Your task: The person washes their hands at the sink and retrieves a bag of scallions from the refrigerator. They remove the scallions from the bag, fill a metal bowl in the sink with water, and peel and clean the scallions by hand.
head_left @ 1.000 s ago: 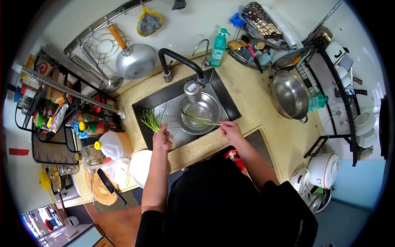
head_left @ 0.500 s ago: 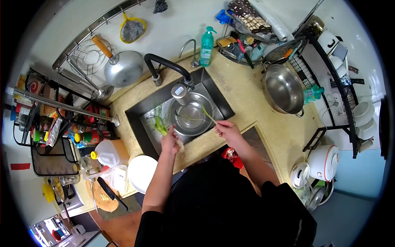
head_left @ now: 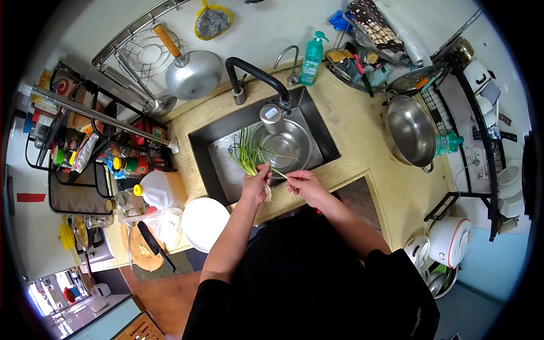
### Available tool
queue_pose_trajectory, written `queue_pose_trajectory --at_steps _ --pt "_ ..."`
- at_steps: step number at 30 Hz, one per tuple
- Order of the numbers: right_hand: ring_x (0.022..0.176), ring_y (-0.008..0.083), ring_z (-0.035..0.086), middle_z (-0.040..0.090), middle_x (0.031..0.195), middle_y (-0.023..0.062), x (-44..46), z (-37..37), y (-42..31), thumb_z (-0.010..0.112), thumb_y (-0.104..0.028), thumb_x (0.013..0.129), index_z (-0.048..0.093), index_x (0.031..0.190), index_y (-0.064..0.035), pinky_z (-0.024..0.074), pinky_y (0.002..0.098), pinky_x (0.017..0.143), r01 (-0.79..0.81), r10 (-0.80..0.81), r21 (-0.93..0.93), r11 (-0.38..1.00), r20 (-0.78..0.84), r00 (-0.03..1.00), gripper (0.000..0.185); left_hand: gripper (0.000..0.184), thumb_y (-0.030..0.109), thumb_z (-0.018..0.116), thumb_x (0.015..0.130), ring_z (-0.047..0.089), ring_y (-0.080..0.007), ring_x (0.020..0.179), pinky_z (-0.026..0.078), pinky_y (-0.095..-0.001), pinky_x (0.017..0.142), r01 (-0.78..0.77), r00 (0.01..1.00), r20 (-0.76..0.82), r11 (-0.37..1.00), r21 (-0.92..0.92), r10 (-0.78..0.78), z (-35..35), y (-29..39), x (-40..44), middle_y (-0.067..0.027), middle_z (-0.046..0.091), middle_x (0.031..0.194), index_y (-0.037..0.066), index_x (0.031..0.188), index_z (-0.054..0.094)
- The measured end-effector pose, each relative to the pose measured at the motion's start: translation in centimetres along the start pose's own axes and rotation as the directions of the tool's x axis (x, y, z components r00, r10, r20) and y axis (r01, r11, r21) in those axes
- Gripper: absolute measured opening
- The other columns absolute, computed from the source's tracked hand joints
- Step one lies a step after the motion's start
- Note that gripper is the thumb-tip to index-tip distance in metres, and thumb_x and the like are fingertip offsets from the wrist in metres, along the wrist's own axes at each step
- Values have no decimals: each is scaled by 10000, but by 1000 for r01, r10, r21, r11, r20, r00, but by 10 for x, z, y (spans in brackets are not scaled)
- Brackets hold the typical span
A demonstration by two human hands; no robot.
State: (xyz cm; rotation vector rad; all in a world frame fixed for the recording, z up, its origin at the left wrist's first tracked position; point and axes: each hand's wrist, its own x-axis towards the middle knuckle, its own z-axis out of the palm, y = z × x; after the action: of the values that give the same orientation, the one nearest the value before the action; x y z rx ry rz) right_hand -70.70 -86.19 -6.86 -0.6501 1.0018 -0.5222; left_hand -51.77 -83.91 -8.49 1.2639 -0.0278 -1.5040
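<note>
My left hand [head_left: 256, 184] is closed round a bunch of green onions [head_left: 245, 151], whose green tops fan out over the sink [head_left: 222, 187] and whose pale roots hang below the fist. Close beside it on the right, my right hand [head_left: 305, 186] pinches a thin green onion stalk [head_left: 276, 171] that reaches toward the bunch. Beyond both hands a metal bowl [head_left: 303, 148] stands in the sink, beneath the end of the black faucet [head_left: 262, 75].
A white plate [head_left: 205, 224] lies left of my left arm, near a knife [head_left: 148, 238] on a round cutting board [head_left: 140, 255]. A large steel pot [head_left: 409, 130] stands right of the sink. A green pump bottle [head_left: 312, 60] is behind it.
My left hand has moved right with the bunch, and my hands are now nearly together. The stalk in my right hand now points toward the bunch. The camera view has shifted too.
</note>
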Motion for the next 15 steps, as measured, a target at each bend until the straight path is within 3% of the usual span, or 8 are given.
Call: queue_pose_trajectory --at_steps 8,15 --pt "718 118 608 673 881 71 6 6 -2 617 -101 917 622 1068 -6 451 231 602 -58 58 0 998 60 997 178 121 97 712 862 583 -100 645 404 -224 497 -84 996 -25 996 31 85 -10 -1 0 2 627 818 95 921 607" --pt "708 129 610 674 888 72 8 10 -3 604 -133 935 622 1062 -8 468 243 619 -115 113 27 993 78 991 179 139 78 715 855 585 -96 639 397 -224 488 -37 997 -60 999 22 38 -7 6 -6 24 597 752 113 834 582"
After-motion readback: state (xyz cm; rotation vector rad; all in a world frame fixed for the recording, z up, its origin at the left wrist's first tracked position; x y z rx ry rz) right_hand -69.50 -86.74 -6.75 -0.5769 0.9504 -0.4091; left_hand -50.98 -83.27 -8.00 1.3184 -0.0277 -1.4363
